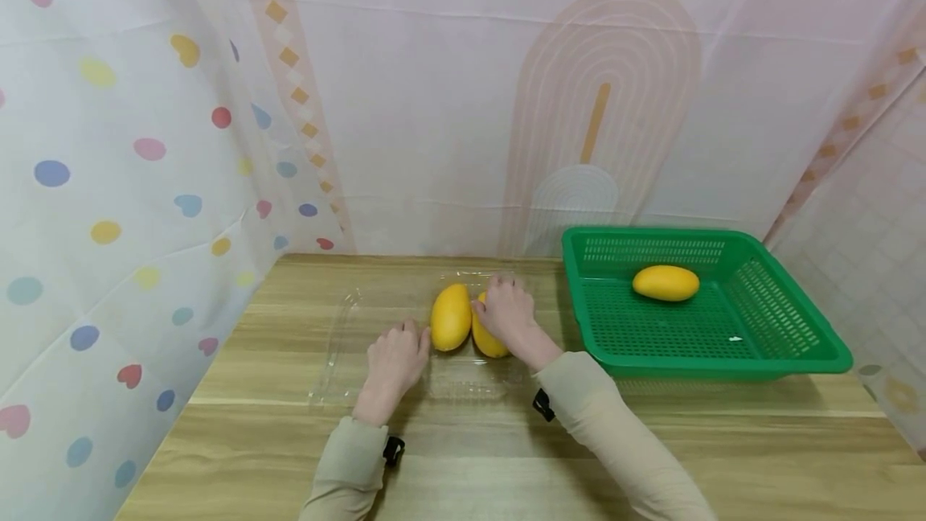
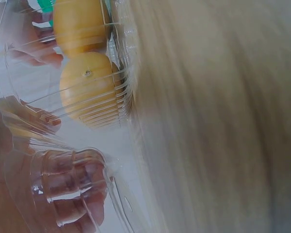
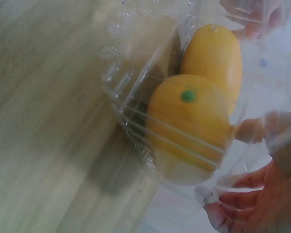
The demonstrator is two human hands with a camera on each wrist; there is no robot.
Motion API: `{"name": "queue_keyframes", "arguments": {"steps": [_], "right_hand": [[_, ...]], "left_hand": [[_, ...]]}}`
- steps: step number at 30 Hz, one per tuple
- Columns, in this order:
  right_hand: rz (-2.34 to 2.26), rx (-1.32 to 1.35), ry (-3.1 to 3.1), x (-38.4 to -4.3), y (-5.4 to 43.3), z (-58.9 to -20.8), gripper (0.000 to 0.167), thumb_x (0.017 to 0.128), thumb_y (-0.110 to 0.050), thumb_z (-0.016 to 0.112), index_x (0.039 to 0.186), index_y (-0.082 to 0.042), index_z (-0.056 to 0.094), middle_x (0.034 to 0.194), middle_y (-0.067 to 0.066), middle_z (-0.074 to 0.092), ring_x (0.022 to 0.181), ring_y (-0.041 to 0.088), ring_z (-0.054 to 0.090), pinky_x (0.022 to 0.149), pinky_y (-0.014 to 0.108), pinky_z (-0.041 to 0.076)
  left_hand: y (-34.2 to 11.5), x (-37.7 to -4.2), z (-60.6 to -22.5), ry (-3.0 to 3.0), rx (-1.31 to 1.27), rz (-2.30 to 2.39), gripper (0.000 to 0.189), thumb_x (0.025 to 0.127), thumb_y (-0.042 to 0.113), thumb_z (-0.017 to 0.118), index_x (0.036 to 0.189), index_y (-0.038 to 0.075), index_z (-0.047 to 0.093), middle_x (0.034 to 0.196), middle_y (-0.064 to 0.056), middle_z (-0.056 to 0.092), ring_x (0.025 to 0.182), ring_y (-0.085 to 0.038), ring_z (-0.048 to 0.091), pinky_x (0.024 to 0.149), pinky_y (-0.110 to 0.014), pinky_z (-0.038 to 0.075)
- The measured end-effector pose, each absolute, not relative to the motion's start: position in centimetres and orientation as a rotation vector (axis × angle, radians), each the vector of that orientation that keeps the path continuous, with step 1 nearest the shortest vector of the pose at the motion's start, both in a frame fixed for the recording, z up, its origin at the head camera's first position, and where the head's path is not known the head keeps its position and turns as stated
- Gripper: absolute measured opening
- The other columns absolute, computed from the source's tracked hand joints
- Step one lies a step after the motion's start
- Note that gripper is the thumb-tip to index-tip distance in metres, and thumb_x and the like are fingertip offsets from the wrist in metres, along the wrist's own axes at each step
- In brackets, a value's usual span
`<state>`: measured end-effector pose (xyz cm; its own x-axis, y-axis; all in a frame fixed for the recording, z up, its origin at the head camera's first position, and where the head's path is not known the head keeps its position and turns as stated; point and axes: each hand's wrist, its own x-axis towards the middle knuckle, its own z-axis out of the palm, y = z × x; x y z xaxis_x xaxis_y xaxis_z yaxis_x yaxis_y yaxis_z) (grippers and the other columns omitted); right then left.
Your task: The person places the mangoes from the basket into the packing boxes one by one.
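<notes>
Two mangoes (image 1: 452, 318) are in the container (image 1: 469, 391), one isn't (basket (image 1: 705, 370), surface's (image 1: 767, 432) right edge); right hand (image 1: 509, 312) grips a packed one, left hand's (image 1: 396, 356) grip unclear.

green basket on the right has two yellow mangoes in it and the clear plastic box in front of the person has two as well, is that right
Not quite: the green basket holds one yellow mango, not two, as the head view shows. The rest stands: the clear plastic box has two mangoes.
</notes>
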<state>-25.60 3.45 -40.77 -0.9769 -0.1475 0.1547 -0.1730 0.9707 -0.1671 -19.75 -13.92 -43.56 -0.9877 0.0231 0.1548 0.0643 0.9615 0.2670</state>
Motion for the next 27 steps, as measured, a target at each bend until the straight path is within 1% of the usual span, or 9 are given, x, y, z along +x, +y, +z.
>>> {"name": "queue_keyframes", "arguments": {"steps": [7, 9, 13, 15, 17, 20, 23, 24, 27], "right_hand": [[0.259, 0.414, -2.886, -25.5, 4.8, -39.5, 0.036, 0.091, -0.030, 0.062, 0.108, 0.002, 0.062, 0.104, 0.019, 0.064, 0.093, 0.033, 0.062, 0.068, 0.043, 0.057], [0.285, 0.446, -2.874, -25.5, 5.4, -38.7, 0.035, 0.090, -0.027, 0.063, 0.110, 0.002, 0.061, 0.105, 0.018, 0.064, 0.093, 0.033, 0.062, 0.068, 0.044, 0.057], [0.335, 0.476, -2.842, -25.7, 6.7, -36.8, 0.031, 0.089, -0.022, 0.062, 0.109, 0.002, 0.061, 0.101, 0.018, 0.064, 0.088, 0.032, 0.063, 0.063, 0.043, 0.057], [0.344, 0.479, -2.830, -25.8, 7.5, -35.7, 0.031, 0.089, -0.021, 0.062, 0.110, 0.002, 0.061, 0.101, 0.018, 0.064, 0.086, 0.032, 0.064, 0.062, 0.042, 0.057], [0.356, 0.480, -2.831, -25.9, 8.4, -34.8, 0.033, 0.090, -0.022, 0.061, 0.113, 0.002, 0.061, 0.105, 0.019, 0.065, 0.087, 0.032, 0.065, 0.063, 0.041, 0.057], [0.354, 0.480, -2.865, -26.4, 9.8, -33.4, 0.036, 0.091, -0.023, 0.061, 0.118, 0.000, 0.061, 0.113, 0.019, 0.064, 0.095, 0.032, 0.065, 0.070, 0.042, 0.058], [0.340, 0.480, -2.925, -27.0, 11.6, -32.4, 0.036, 0.092, -0.022, 0.058, 0.121, -0.001, 0.060, 0.120, 0.020, 0.062, 0.101, 0.033, 0.064, 0.074, 0.044, 0.057], [0.331, 0.476, -2.950, -27.3, 12.2, -32.1, 0.036, 0.093, -0.022, 0.057, 0.122, -0.002, 0.059, 0.122, 0.020, 0.061, 0.102, 0.033, 0.064, 0.075, 0.044, 0.056], [0.298, 0.479, -3.031, -28.5, 14.5, -31.6, 0.037, 0.094, -0.023, 0.054, 0.124, -0.003, 0.058, 0.123, 0.019, 0.061, 0.099, 0.033, 0.064, 0.072, 0.045, 0.055]], "left_hand": [[-13.9, -19.8, -43.7, -2.967, -0.069, -0.410, 0.037, 0.099, 0.030, 0.044, 0.086, -0.002, 0.057, 0.065, -0.009, 0.050, 0.053, -0.020, 0.046, 0.042, -0.027, 0.037], [-14.0, -19.8, -43.7, -2.970, -0.071, -0.407, 0.037, 0.099, 0.030, 0.044, 0.088, -0.003, 0.057, 0.066, -0.009, 0.051, 0.054, -0.020, 0.047, 0.043, -0.027, 0.037], [-14.0, -19.8, -43.6, -2.972, -0.070, -0.397, 0.038, 0.099, 0.030, 0.043, 0.091, -0.004, 0.058, 0.068, -0.011, 0.052, 0.054, -0.021, 0.048, 0.043, -0.028, 0.039], [-13.9, -19.8, -43.6, -2.971, -0.070, -0.398, 0.038, 0.099, 0.030, 0.043, 0.091, -0.005, 0.058, 0.067, -0.011, 0.052, 0.054, -0.021, 0.048, 0.043, -0.028, 0.038], [-13.9, -19.8, -43.7, -2.969, -0.072, -0.399, 0.038, 0.099, 0.030, 0.044, 0.092, -0.005, 0.058, 0.067, -0.011, 0.051, 0.054, -0.020, 0.048, 0.042, -0.028, 0.038], [-14.0, -19.8, -43.7, -2.971, -0.070, -0.400, 0.038, 0.099, 0.030, 0.043, 0.092, -0.005, 0.058, 0.067, -0.010, 0.051, 0.054, -0.020, 0.047, 0.042, -0.027, 0.038], [-14.1, -19.7, -43.6, -2.979, -0.060, -0.397, 0.038, 0.099, 0.030, 0.043, 0.093, -0.005, 0.058, 0.068, -0.011, 0.052, 0.054, -0.021, 0.048, 0.043, -0.028, 0.038], [-14.1, -19.7, -43.6, -2.981, -0.057, -0.396, 0.038, 0.099, 0.030, 0.043, 0.093, -0.005, 0.058, 0.068, -0.011, 0.052, 0.055, -0.021, 0.048, 0.043, -0.028, 0.038], [-14.1, -19.7, -43.6, -2.983, -0.050, -0.400, 0.039, 0.099, 0.030, 0.043, 0.093, -0.005, 0.058, 0.068, -0.010, 0.052, 0.055, -0.020, 0.048, 0.043, -0.027, 0.038]]}}
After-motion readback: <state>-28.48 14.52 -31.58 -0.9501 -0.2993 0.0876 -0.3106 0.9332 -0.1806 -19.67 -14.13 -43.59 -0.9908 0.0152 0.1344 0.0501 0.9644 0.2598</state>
